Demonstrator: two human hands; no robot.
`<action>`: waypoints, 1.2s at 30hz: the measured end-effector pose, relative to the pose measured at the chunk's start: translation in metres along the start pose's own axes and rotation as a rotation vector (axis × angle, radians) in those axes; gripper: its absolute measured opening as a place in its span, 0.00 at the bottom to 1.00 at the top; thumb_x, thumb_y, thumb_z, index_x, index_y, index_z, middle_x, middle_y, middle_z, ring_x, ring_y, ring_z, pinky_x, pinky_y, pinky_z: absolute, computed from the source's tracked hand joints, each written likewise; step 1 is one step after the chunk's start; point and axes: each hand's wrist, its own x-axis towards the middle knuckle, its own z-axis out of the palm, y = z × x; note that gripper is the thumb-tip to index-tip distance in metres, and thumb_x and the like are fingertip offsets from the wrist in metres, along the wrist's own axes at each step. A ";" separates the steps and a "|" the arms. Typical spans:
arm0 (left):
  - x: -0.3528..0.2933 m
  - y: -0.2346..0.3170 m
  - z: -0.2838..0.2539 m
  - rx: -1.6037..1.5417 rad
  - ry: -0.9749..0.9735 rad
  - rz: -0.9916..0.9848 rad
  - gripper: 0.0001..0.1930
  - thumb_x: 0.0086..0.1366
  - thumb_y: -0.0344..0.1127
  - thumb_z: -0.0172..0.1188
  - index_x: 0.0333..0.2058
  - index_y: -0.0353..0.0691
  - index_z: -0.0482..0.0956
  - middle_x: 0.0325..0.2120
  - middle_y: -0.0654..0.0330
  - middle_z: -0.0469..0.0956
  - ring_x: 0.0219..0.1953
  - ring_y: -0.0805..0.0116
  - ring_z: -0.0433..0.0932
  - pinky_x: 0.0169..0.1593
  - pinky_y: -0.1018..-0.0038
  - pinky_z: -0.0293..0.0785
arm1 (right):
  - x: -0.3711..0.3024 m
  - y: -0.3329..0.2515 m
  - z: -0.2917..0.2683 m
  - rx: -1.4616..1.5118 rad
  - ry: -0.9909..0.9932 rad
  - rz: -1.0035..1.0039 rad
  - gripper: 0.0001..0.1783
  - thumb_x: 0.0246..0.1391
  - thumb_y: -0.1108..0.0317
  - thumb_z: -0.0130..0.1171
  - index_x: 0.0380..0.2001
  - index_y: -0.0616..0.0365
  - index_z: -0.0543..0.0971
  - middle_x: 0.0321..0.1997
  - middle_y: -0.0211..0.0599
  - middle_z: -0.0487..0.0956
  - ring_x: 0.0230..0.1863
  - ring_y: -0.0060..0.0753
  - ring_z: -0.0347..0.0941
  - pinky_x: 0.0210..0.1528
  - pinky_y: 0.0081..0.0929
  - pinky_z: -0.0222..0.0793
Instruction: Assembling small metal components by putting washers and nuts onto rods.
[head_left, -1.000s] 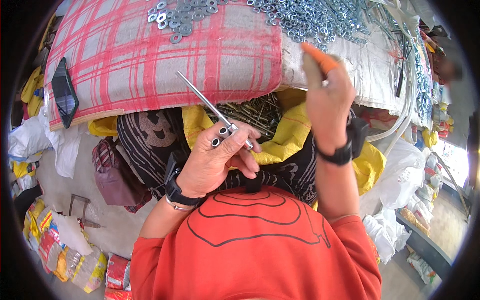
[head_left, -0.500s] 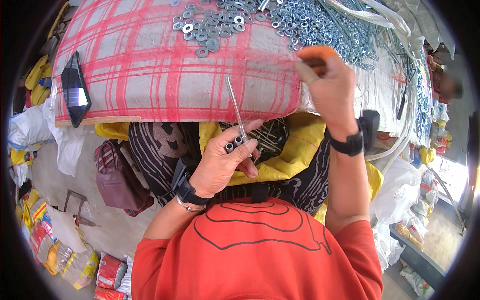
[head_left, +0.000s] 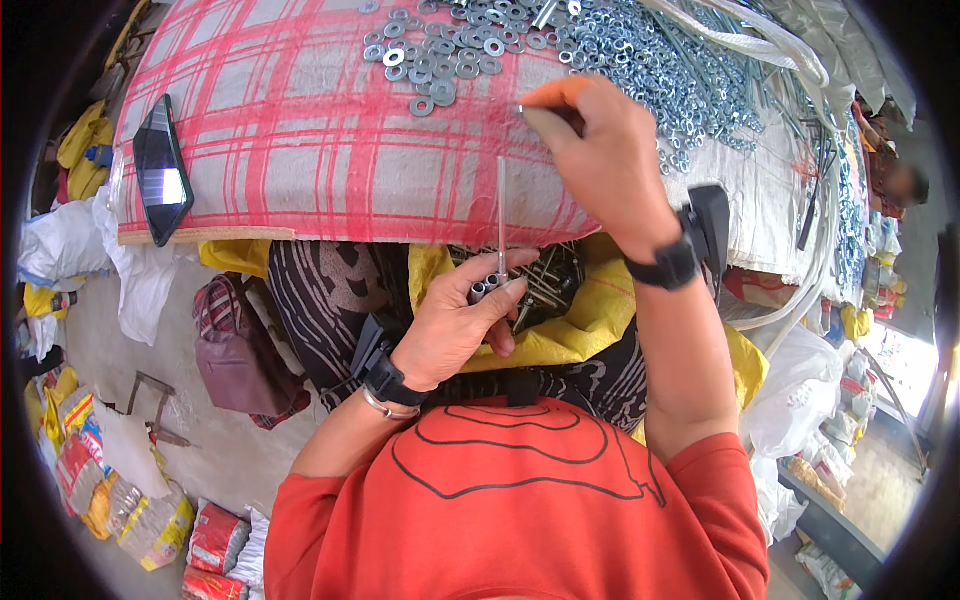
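My left hand [head_left: 455, 325] is closed round several slim metal pieces in front of the table edge. From it a long thin metal rod [head_left: 502, 205] points up over the cloth, and the round hollow ends of short metal tubes [head_left: 484, 289] show between thumb and fingers. My right hand [head_left: 605, 155], with an orange cover [head_left: 562, 92] on a finger, pinches a small shiny metal piece [head_left: 520, 109] above the cloth, its kind too small to make out. Below my left hand, a yellow sack [head_left: 590, 318] on my lap holds many metal bolts [head_left: 548, 283].
A red-checked cloth [head_left: 270, 150] covers the table, with flat washers [head_left: 440, 65] and a heap of nuts [head_left: 640, 60] at the far side. A phone [head_left: 160, 172] lies at the left edge. White cords [head_left: 740, 40] run down the right. A purple bag [head_left: 235, 355] stands on the floor.
My right hand has moved left, away from the nut heap, toward the rod's upper end. The rod in my left hand now stands more upright.
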 end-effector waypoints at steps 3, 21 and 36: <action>-0.008 -0.001 0.000 0.107 0.022 -0.008 0.17 0.68 0.34 0.54 0.55 0.41 0.72 0.23 0.67 0.73 0.18 0.80 0.72 0.22 0.83 0.71 | -0.019 -0.028 -0.023 0.444 -0.254 0.502 0.08 0.50 0.72 0.63 0.35 0.59 0.82 0.30 0.35 0.81 0.29 0.21 0.73 0.32 0.21 0.69; 0.000 -0.047 0.007 0.992 0.253 0.628 0.20 0.59 0.30 0.56 0.51 0.45 0.73 0.28 0.52 0.72 0.32 0.49 0.75 0.34 0.58 0.71 | -0.094 -0.035 -0.059 0.802 -0.110 0.626 0.08 0.56 0.78 0.56 0.40 0.61 0.78 0.28 0.25 0.74 0.25 0.15 0.67 0.30 0.12 0.61; 0.000 -0.047 0.020 0.460 -0.069 0.368 0.16 0.67 0.34 0.54 0.53 0.41 0.74 0.28 0.58 0.78 0.16 0.73 0.76 0.22 0.76 0.72 | -0.074 0.120 -0.099 -0.413 -0.033 0.209 0.25 0.52 0.83 0.42 0.55 0.65 0.72 0.50 0.53 0.74 0.50 0.53 0.69 0.55 0.38 0.63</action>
